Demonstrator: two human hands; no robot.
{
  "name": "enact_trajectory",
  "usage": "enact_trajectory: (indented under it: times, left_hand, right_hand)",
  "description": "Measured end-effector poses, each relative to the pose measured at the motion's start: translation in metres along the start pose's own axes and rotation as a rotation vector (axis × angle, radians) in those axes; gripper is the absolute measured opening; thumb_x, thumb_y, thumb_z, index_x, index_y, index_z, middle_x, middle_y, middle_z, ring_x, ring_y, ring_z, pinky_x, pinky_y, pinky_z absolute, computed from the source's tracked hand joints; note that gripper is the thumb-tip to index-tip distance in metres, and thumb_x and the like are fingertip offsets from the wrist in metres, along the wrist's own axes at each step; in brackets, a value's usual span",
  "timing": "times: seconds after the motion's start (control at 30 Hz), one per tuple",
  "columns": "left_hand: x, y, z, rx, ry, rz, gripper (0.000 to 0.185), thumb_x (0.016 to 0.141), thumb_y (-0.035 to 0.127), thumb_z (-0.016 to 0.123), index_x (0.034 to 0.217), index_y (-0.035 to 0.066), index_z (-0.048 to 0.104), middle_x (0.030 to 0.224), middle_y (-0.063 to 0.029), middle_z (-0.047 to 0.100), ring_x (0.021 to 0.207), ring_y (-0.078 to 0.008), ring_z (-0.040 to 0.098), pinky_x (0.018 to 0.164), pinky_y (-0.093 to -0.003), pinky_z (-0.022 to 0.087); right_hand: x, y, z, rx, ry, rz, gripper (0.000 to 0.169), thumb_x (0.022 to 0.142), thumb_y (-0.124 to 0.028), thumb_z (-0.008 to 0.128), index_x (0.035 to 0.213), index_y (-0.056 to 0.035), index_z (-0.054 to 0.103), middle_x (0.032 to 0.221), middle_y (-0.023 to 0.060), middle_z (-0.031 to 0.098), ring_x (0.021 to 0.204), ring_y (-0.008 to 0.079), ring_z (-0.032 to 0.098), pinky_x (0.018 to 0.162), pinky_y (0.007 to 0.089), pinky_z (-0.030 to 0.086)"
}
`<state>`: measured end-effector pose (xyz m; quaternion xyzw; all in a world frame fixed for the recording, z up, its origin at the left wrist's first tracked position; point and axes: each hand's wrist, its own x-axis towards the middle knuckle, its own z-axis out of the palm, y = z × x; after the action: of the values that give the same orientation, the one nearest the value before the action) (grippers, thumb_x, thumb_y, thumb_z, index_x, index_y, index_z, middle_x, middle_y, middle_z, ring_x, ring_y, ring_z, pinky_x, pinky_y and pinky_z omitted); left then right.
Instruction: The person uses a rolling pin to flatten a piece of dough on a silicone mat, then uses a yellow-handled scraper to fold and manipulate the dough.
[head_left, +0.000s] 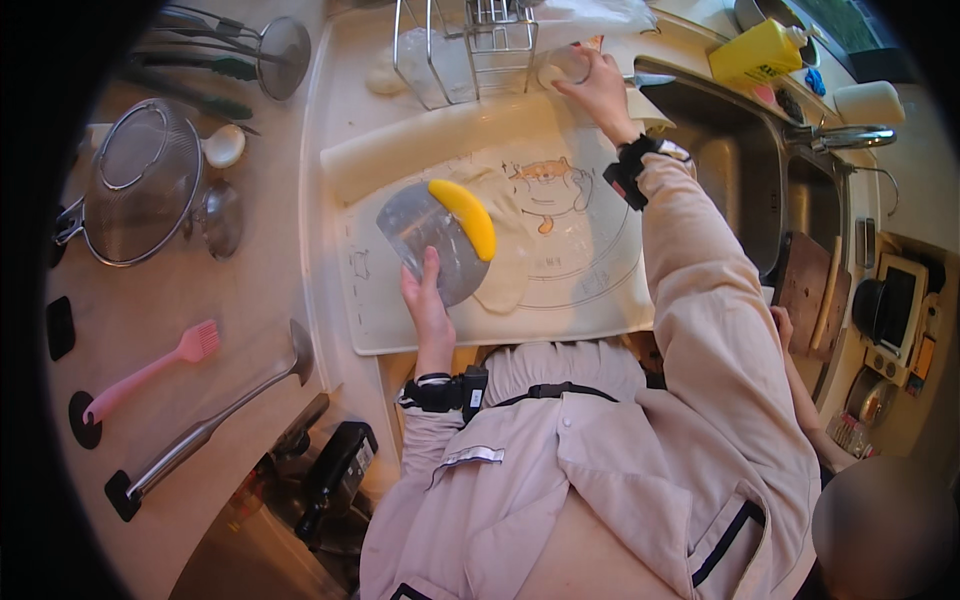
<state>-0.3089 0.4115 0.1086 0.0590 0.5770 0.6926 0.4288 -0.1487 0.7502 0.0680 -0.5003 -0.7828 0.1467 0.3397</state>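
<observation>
My left hand (429, 307) grips the metal blade of a dough scraper (439, 232), whose curved yellow handle (466, 221) points away from my palm. The blade carries whitish smears and hangs over the left part of a kneading mat (577, 281) printed with a cartoon animal and arcs. A thin, pale sheet of dough (504, 289) lies on the mat, partly hidden behind the scraper. Stretched forward, my right hand (600, 86) has its thumb and fingers around a small clear cup (562, 67) at the back of the counter, beside the wire rack. The mat's far edge is curled up.
A metal wire rack (499, 41) stands at the back. To the right are a double sink (720, 161), a faucet (851, 136) and a yellow pump bottle (757, 56). Strainers (142, 184) and a pink brush (161, 364) hang at left. Another person's hand (781, 326) is at right.
</observation>
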Motion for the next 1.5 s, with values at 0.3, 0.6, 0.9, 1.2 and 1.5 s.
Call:
enact_trajectory:
  times: [0.3,0.6,0.9,1.2,1.5]
  left_hand:
    - [0.004,0.012,0.008,0.008,0.022,0.057,0.044,0.094,0.020,0.063,0.132,0.005,0.048,0.125,-0.0057,0.057,0.111,-0.0150,0.055,0.097,-0.0308,0.043]
    - [0.009,0.004,-0.002,0.008,0.021,0.007,0.044,0.094,0.018,0.063,0.133,0.004,0.047,0.127,-0.0059,0.057,0.112,-0.0155,0.056,0.098,-0.0312,0.043]
    - [-0.002,0.002,0.005,0.018,0.022,0.053,0.029,0.094,0.020,0.064,0.119,0.007,0.056,0.115,-0.0038,0.062,0.103,-0.0134,0.059,0.091,-0.0286,0.047]
    - [0.000,-0.010,-0.004,0.073,-0.036,-0.045,0.041,0.092,0.020,0.066,0.127,0.004,0.051,0.118,-0.0059,0.062,0.103,-0.0129,0.059,0.092,-0.0289,0.046]
    - [0.052,-0.031,0.030,0.656,-0.623,-0.015,0.043,0.088,0.026,0.069,0.122,0.004,0.055,0.110,-0.0094,0.064,0.098,-0.0162,0.059,0.089,-0.0321,0.046]
  right_hand:
    - [-0.073,-0.002,-0.044,-0.060,-0.140,0.044,0.059,0.080,-0.022,0.069,0.133,-0.0068,0.049,0.130,0.0192,0.050,0.119,0.0338,0.049,0.099,0.0413,0.041]
    - [-0.228,-0.032,-0.095,-0.050,-1.051,-0.695,0.076,0.092,-0.047,0.051,0.152,-0.0119,0.021,0.158,0.0145,0.017,0.147,0.0317,0.013,0.118,0.0473,0.012]
    - [-0.171,0.008,-0.040,-0.340,-0.546,-0.372,0.078,0.091,-0.057,0.047,0.152,-0.0170,0.021,0.158,0.0155,0.014,0.146,0.0394,0.010,0.112,0.0619,0.011]
    - [-0.185,-0.039,-0.049,0.142,-0.667,-0.039,0.062,0.094,-0.049,0.051,0.144,-0.0150,0.041,0.151,0.0180,0.032,0.141,0.0327,0.028,0.112,0.0514,0.021]
    - [-0.192,-0.075,-0.104,0.949,-0.504,0.828,0.039,0.087,-0.035,0.071,0.112,-0.0074,0.059,0.092,-0.0024,0.059,0.082,0.0069,0.053,0.074,0.0229,0.041]
